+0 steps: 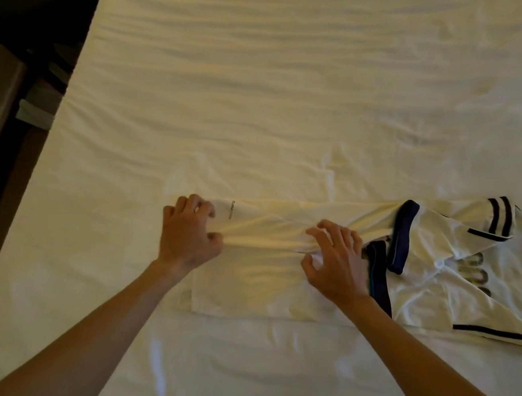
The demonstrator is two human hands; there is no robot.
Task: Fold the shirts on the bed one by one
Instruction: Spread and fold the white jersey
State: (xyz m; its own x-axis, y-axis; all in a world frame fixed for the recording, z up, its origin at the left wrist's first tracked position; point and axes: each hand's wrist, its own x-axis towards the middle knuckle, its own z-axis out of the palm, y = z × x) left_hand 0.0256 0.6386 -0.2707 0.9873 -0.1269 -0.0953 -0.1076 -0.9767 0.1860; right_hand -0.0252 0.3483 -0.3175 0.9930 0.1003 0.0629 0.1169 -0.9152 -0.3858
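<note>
Dark floor strip (16, 147) ran along bed's left edge. Bed sheet (257, 94) lay white, wrinkled. Left hand (187, 233) pinched bunched fold at shirt's left end, fingers curled. White shirt (251, 274) lay sideways on near half of bed. Right hand (337, 259) gripped same fold mid-shirt, fingers clawed into cloth. Navy collar (402, 235) and striped sleeve (500, 216) lay crumpled at right.

The far half of the bed (258, 79) is bare sheet, open to a hand from any side, as is the near strip between the two forearms. The white shirt (280, 275) occupies the middle and right, with both hands on it. The bed's left edge borders dark furniture (27, 71), limiting reach there.
</note>
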